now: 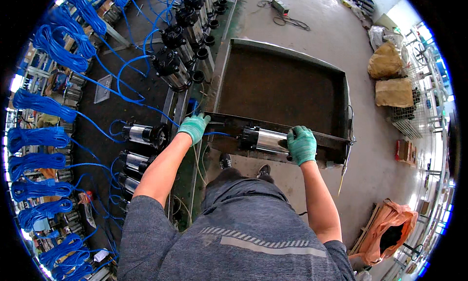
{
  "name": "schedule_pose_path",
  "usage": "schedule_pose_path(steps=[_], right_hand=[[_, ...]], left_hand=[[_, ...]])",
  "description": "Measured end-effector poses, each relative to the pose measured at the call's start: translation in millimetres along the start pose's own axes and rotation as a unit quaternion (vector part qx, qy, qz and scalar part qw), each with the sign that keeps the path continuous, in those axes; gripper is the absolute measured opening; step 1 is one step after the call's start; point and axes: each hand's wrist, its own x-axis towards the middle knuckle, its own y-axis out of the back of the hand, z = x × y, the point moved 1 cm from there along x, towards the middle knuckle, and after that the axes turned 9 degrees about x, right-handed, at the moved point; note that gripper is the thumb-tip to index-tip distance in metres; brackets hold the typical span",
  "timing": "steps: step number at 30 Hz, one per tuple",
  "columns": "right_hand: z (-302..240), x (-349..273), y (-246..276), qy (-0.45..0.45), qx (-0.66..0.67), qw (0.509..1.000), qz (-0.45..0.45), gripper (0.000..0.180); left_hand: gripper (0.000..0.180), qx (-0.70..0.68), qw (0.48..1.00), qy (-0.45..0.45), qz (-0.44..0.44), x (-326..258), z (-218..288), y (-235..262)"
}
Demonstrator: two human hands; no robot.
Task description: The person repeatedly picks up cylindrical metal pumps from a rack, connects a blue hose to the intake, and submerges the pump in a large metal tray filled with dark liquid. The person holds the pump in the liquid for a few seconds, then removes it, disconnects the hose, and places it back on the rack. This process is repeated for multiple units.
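A submersible pump (269, 140) with a polished silver body and a black end lies on its side on the near ledge of a dark metal tank (282, 76). My right hand (302, 145), in a green knit glove, is closed over the pump's right end. From the black end a blue cable (218, 133) runs left to my left hand (194, 127), gloved alike. The fingers of that hand are closed around the cable beside the tank's near left corner; the palm side is hidden.
Several upright pumps (171, 69) line the bench at the left. More pumps (142, 134) lie on the dark bench, their blue cable coils (41, 137) further left. Sacks (394, 92) and a wire basket (409, 115) are at the right, an orange sack (390, 230) nearer.
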Motion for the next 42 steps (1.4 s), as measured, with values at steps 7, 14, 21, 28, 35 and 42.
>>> schedule_pose_path(steps=[7,14,21,28,35,42], right_hand=[[2,0,-2,-0.008,-0.007,1.000,0.011,0.020],[-2,1,-1,-0.018,-0.006,1.000,-0.005,0.021],[-6,1,3,-0.027,0.005,1.000,-0.005,0.020],[-2,1,0,-0.020,0.003,1.000,0.002,0.019],[-4,2,1,-0.027,-0.007,1.000,-0.005,0.020],[-3,2,0,-0.021,-0.006,1.000,0.003,0.021]], left_hand=[[0.031,-0.083,0.995,-0.057,-0.001,-9,-8,-17],[0.018,-0.350,0.896,0.042,0.269,-21,4,-8],[0.022,-0.693,0.706,0.067,0.130,-43,28,-15],[0.021,-0.769,0.634,0.071,0.042,-35,49,-48],[0.022,-0.791,0.584,0.148,-0.106,-30,45,-38],[0.039,-0.754,0.654,0.007,-0.056,-29,33,-29]])
